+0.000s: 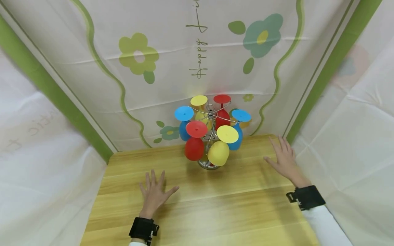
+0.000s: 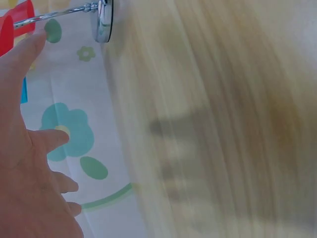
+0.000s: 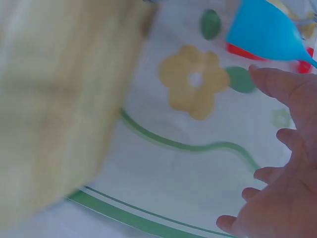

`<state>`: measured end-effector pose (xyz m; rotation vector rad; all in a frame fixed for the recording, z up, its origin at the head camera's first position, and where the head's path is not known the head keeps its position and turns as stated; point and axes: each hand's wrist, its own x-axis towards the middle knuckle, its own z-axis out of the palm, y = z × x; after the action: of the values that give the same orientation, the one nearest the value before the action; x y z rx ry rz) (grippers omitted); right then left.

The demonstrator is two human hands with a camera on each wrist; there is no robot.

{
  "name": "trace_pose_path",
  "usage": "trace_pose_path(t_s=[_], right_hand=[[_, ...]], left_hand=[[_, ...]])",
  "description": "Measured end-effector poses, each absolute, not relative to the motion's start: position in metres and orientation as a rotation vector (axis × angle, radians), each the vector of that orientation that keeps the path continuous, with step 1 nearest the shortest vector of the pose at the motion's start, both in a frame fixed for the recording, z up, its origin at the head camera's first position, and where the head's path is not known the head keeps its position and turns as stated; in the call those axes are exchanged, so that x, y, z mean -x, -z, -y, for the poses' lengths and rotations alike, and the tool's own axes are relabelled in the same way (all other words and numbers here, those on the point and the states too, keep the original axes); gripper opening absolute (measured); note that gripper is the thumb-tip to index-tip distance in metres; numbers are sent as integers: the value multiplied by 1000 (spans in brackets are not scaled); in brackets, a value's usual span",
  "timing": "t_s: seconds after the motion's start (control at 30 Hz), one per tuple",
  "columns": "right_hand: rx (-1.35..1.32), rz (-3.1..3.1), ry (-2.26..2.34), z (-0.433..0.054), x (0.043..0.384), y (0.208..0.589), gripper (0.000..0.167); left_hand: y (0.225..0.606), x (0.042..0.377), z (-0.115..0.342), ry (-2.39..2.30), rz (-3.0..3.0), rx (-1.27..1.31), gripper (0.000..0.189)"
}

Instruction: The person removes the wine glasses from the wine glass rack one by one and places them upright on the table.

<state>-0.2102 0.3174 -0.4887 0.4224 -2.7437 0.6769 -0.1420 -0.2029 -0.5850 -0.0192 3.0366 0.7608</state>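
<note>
A chrome wire rack (image 1: 210,114) stands on the wooden table, with several wine goblets hanging upside down from its arms. Nearest the front are a red goblet (image 1: 194,149) and a yellow goblet (image 1: 219,153). A blue goblet (image 1: 235,136) hangs on the right and another blue goblet (image 1: 184,130) on the left; a red and a yellow one are at the back. My left hand (image 1: 155,194) is spread over the table, left of the rack and in front of it. My right hand (image 1: 285,163), fingers also spread, is to the rack's right. Both hands hold nothing.
The wooden table (image 1: 191,212) ends at a white fabric wall (image 1: 172,82) with printed flowers, close behind the rack. More white fabric hangs at the left (image 1: 40,153) and right (image 1: 354,143). Each wrist wears a black strap.
</note>
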Motion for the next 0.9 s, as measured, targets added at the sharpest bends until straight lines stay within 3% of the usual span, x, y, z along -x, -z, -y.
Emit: trace_pose_path(t_s=[0.23, 0.53, 0.73, 0.9], right_hand=[[-478, 2675, -598, -311, 220, 439, 88], [-700, 2533, -519, -264, 218, 392, 91], [-972, 2503, -464, -232, 218, 368, 96], [-1194, 2438, -422, -211, 220, 363, 89]], left_hand=[[579, 141, 206, -777, -3050, -2, 103], [582, 132, 219, -757, -3067, 35, 103], [581, 134, 224, -762, -3034, 66, 103], [576, 137, 228, -748, -3064, 70, 101]])
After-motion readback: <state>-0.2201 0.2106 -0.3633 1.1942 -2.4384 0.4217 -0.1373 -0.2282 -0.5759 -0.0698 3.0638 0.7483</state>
